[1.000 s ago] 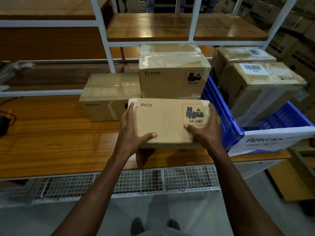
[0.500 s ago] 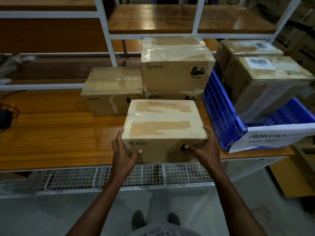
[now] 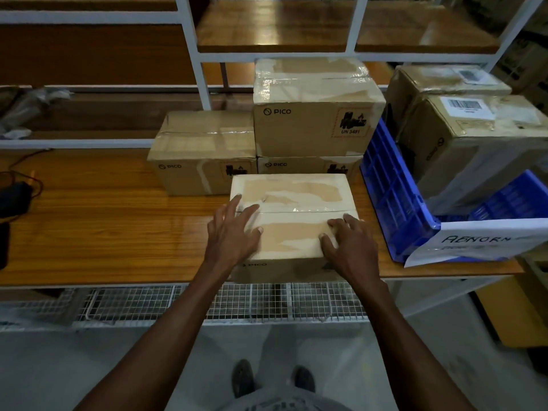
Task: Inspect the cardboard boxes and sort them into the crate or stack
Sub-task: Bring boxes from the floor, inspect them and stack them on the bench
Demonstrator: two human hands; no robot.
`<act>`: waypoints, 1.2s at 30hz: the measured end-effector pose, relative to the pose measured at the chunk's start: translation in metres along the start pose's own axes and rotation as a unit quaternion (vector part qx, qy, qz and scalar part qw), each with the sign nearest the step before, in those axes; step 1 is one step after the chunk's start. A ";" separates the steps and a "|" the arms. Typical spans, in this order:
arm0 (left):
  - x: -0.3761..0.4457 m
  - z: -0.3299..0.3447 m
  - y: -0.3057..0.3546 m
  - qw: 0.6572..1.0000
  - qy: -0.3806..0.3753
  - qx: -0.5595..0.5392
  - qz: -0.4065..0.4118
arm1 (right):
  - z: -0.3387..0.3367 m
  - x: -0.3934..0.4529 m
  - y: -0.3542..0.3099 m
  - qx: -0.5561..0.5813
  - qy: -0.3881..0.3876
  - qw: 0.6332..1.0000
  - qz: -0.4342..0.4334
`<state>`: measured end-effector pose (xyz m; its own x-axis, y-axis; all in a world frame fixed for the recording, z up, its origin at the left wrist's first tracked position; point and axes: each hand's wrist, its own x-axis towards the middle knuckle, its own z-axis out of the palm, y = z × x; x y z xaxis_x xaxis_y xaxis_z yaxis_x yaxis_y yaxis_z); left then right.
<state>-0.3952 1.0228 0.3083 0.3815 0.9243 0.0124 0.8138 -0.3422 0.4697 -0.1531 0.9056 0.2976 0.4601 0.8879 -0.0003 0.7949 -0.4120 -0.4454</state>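
A taped PICO cardboard box [image 3: 296, 203] stands on the wooden table [image 3: 103, 232] at its front edge, top face up. My left hand [image 3: 234, 229] lies over the box's top left part with fingers spread and straight. My right hand [image 3: 347, 241] rests on the top right corner, fingers loosely bent. Behind it, two PICO boxes form a stack [image 3: 317, 120], with a single box [image 3: 204, 152] to their left. The blue crate [image 3: 394, 197] at the right holds two boxes [image 3: 474, 137].
A white paper label reading "ABNORM" [image 3: 480, 241] hangs on the crate's front. White shelf posts [image 3: 195, 54] rise behind the boxes. A black device with red cable [image 3: 14, 197] lies at the table's left. A wire mesh shelf [image 3: 237, 304] runs below the table edge.
The box was tipped from its front face down onto its base on the table. Both hands moved from gripping its sides and front up onto its top face.
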 end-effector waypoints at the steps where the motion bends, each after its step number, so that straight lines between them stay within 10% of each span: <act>1: 0.005 0.000 0.005 1.000 -0.012 0.015 0.006 | -0.001 0.002 -0.002 -0.013 0.003 1.000 0.000; 16: 0.027 -0.003 0.021 0.992 -0.114 0.043 -0.026 | -0.008 0.059 -0.034 -0.096 -0.121 0.988 -0.012; 36: 0.031 -0.011 0.001 0.967 0.022 -0.240 -0.078 | -0.038 0.049 0.006 0.290 -0.005 0.948 0.131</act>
<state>-0.3874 1.0533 0.3183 0.2439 0.9680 -0.0590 0.5588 -0.0905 0.8243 -0.1111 0.9395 0.3286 0.6051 0.7740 -0.1864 0.3019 -0.4398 -0.8458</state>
